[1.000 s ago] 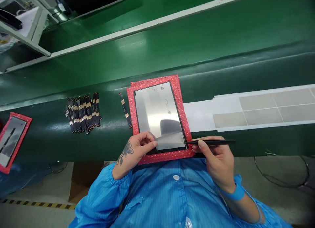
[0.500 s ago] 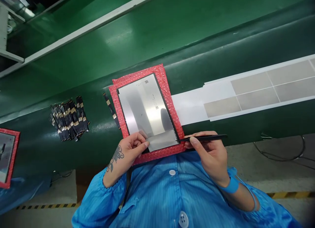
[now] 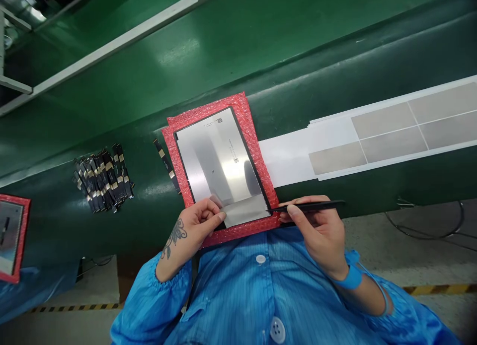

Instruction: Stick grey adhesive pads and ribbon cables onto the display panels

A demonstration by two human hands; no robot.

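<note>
The left hand point(image 3: 196, 223) is pinching a grey rectangular film point(image 3: 244, 210) – overlying a silver rectangular panel point(image 3: 212, 156) on red bubble wrap point(image 3: 253, 146) – while the right hand point(image 3: 320, 233) is gripping slender black tweezers point(image 3: 320, 205).

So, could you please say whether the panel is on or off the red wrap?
The panel is on: red wrap shows beyond its edges.

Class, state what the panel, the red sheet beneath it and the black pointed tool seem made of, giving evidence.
Panel: probably smooth metal on its upper face; it shows mirror-like bands of glare.
Red sheet: likely glossy plastic bubble wrap, given its dimpled shine.
Black pointed tool: matt, perhaps coated metal or plastic; its dull surface settles neither.
</note>
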